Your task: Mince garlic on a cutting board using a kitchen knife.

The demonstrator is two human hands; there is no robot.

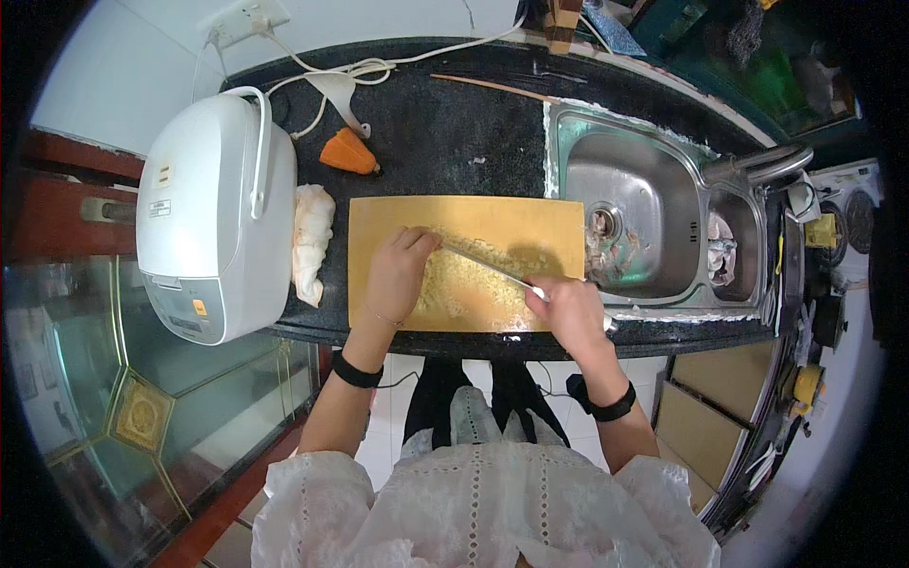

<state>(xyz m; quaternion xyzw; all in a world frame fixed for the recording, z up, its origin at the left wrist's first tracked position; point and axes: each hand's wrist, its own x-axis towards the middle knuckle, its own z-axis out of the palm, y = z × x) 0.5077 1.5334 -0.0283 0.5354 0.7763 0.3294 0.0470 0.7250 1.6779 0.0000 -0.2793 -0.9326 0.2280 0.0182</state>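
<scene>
My right hand (570, 312) grips the handle of a kitchen knife (490, 267) from the right. The knife lies slantwise over a yellow cutting board (383, 207), its blade running up and left. At the blade's far end, the fingers of my left hand (403, 270) are closed about the tip. Finely chopped pale yellow food (461, 287) is spread over the board, under and in front of the blade. The blade's lower edge is hard to make out against it. Small cut pieces also lie near the board's right side.
Left of the board stand a white rice cooker (213, 213) and a pale, lumpy long item (312, 241). A carrot piece (349, 152) and white cable (369, 69) lie behind. On the right, a steel double sink (646, 192) holds scraps near its drain; a faucet (756, 165) reaches over it.
</scene>
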